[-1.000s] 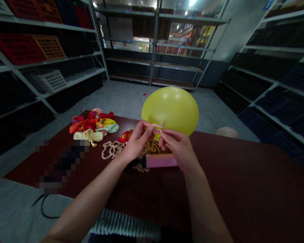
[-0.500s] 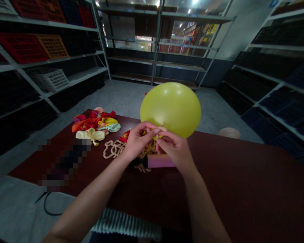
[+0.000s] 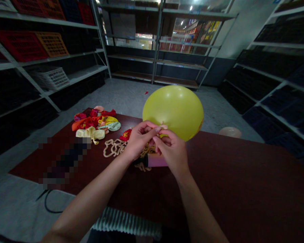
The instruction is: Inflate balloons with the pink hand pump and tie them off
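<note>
An inflated yellow balloon (image 3: 173, 109) rests just beyond my hands, its knotted neck toward me. My left hand (image 3: 144, 137) is closed, thumb and forefinger pinching by a pale beige cord (image 3: 164, 126) at that neck. Close against it, my right hand (image 3: 172, 146) is closed too, its fingertips pinched on the cord, though the exact hold is partly hidden. Underneath lie a pink balloon pump (image 3: 155, 160) with a black end and a tangle of beige cord (image 3: 114, 147). A red balloon (image 3: 126, 135) with yellow print lies left of my fingers.
Several limp balloons (image 3: 96, 121) lie piled at the table's far left. A blurred-out dark object (image 3: 66, 162) sits nearer on the brown table (image 3: 230, 179). Beyond the table, a pale round balloon (image 3: 230, 132) is on the floor. Shelves with crates (image 3: 52, 44) stand around.
The yellow balloon has shifted slightly right and down in view. My right hand has drawn a little closer to my left and turned, with both still pinched together.
</note>
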Available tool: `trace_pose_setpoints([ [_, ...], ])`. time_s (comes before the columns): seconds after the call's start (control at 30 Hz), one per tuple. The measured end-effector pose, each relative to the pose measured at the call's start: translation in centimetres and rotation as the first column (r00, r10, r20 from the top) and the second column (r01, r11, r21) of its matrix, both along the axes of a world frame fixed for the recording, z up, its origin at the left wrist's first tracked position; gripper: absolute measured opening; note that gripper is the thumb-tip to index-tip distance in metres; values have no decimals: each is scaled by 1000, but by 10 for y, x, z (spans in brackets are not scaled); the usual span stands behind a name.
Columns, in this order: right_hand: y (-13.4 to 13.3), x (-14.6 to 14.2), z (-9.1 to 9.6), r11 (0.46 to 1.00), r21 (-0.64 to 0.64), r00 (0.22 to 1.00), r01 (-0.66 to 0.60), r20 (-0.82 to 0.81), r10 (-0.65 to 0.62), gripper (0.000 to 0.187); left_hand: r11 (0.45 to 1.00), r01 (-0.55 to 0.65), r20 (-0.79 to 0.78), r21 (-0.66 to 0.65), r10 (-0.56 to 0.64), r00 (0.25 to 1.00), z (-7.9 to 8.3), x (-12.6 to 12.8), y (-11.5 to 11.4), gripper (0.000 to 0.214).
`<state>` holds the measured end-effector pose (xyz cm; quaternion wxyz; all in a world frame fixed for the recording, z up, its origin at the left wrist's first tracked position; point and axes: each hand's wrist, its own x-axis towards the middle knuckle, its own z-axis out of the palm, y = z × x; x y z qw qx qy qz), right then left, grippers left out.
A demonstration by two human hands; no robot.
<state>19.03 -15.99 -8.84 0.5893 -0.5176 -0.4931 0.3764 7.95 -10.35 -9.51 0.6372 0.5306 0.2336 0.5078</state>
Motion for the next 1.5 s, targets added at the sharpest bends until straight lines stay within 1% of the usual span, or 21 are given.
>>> trace_pose_setpoints([
  [0.1,0,-1,1,999,26,999,35,-36,-34,18,1000,24,26,10,-25,999,-2,1,0,23],
  [0.23,-1,-2,-3,997,63,998,52,-29,-50,17,997,-55,76,57,50,996,-3,4,-1,29],
  [0.3,0,-3,-7,992,77,994,100,27,-103,14,993,-74,70,94,67,995,-2,4,-3,28],
  [0.37,0,-3,-10,976,97,971,193,122,-205,11,984,-74,28,161,70,997,-3,4,-5,22],
  [0.4,0,-3,-11,964,115,952,241,166,-258,10,973,-81,-8,215,85,996,-3,3,-6,18],
  [0.47,0,-2,-10,940,151,917,306,217,-334,9,934,-99,-98,344,141,985,-3,2,-8,11],
  [0.5,-1,-1,-8,934,158,911,321,220,-350,8,909,-97,-145,406,168,975,-4,1,-9,10],
  [0.6,-1,1,-3,936,123,926,331,147,-347,9,853,-49,-242,519,202,949,-4,0,-11,13],
  [0.7,1,0,-1,949,84,952,305,9,-306,11,825,-47,-247,564,223,943,-5,1,-11,20],
  [0.77,2,-1,-2,964,76,965,257,-73,-251,13,830,-80,-210,552,231,950,-6,2,-10,22],
  [0.83,3,-2,-3,975,79,971,210,-131,-199,13,855,-100,-173,509,215,961,-7,1,-9,21],
  [0.9,4,-3,-4,980,82,973,179,-165,-164,13,879,-73,-176,471,175,969,-6,-1,-8,18],
  [0.97,4,-2,-4,984,84,973,154,-188,-136,12,875,-20,-219,484,143,965,-4,-4,-6,15],
  [1.03,3,-1,-2,988,84,973,128,-205,-108,11,833,23,-266,553,150,952,1,-8,-5,13],
  [1.17,2,0,0,991,87,968,107,-236,-84,7,667,49,-307,744,276,911,10,-14,-4,21],
  [1.23,2,-1,0,990,85,962,116,-257,-90,7,609,52,-312,792,330,891,12,-15,-5,25],
  [1.37,3,-4,-3,983,70,940,169,-310,-140,11,548,49,-324,835,417,849,9,-12,-6,29],
  [1.47,3,-6,-4,971,56,937,233,-279,-209,11,516,57,-334,854,463,821,4,-11,-5,31],
  [1.5,2,-6,-3,968,55,939,244,-262,-222,11,505,53,-325,861,468,822,3,-10,-4,32],
])
